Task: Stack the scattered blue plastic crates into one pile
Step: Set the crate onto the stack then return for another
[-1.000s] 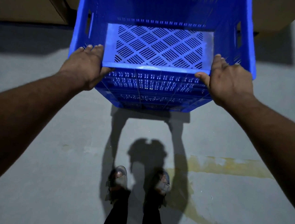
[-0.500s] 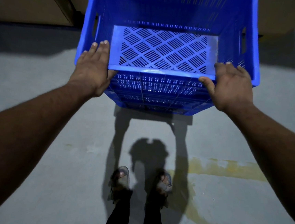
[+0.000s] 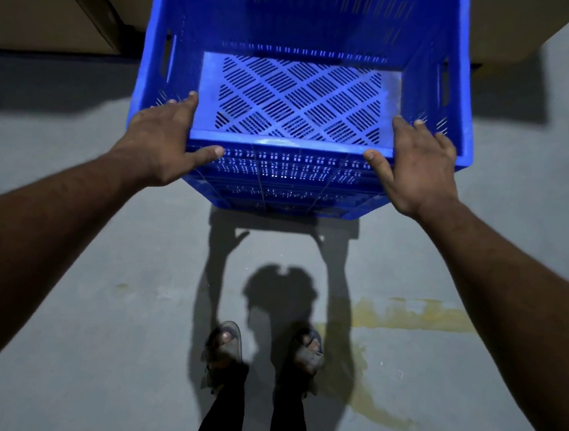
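Since a second ago both hands have slid along the near rim of the blue crate pile [image 3: 297, 168]: fingers then hooked over the corners now lie nearly straight on top. In the head view the left hand [image 3: 166, 139] rests flat on the near-left corner, thumb spread against the slotted front wall; the right hand [image 3: 418, 165] mirrors it on the near-right corner. Neither hand closes around anything; both look like they are pressing or steadying. The pile stands on the grey floor [image 3: 95, 319], nested crates showing as layered rims below the top one.

Risks, as I judge them: an uneven push could leave the top crate cocked on one corner, or shove the whole pile backward toward the beige panels [image 3: 53, 6] close behind it. Thumbs on the front wall sit near the seams between rims and could be pinched if the crate drops further.

Open floor lies to both sides and toward the sandalled feet [image 3: 264, 351]; behind the pile there is little room.
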### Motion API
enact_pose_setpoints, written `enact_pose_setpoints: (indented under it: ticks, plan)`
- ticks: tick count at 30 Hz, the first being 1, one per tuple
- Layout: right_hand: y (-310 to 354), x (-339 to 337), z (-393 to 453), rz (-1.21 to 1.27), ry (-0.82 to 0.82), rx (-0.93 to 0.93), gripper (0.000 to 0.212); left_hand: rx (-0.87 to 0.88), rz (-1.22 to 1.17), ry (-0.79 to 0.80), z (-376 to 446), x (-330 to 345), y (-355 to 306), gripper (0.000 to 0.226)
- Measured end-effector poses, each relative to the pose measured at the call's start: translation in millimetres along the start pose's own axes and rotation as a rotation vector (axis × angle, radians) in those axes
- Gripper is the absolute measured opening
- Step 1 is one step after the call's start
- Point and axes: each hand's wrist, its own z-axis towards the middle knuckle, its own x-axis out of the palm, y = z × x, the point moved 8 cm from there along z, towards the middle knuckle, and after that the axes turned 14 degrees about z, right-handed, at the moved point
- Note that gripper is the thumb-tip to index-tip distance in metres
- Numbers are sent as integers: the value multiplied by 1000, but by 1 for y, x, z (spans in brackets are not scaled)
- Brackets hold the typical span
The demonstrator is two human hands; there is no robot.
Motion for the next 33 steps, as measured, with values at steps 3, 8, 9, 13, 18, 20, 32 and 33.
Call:
enact_pose_setpoints:
  ticks: [3, 8, 9, 13, 18, 20, 32, 33]
  plan:
    - [0, -3, 11, -8, 65, -12, 80, -8, -14, -39, -10, -1, -4, 90]
    - [-3, -1, 7, 2, 100, 22, 84, -8, -24, -35, -8, 1, -2, 89]
    - [-2, 0, 4, 2, 102, 28, 85, -5, -21, -36, -4, -1, -1, 90]
    - [-2, 2, 2, -3, 103, 67, 83, 0, -16, -50, 5, 0, 1, 87]
    - [-1, 1, 10, -27, 91, 34, 82, -47, 0, -42, -2, 7, 1, 80]
    - [-2, 0, 4, -32, 60, 86, 82, -38, -4, -22, 0, 4, -1, 81]
    - [57, -33, -83, 14, 478, 142, 62, 30, -83, 305, -115, -28, -44, 75]
    - [70, -41, -96, 11, 498, 118, 60, 38, -105, 317, -137, -33, -46, 73]
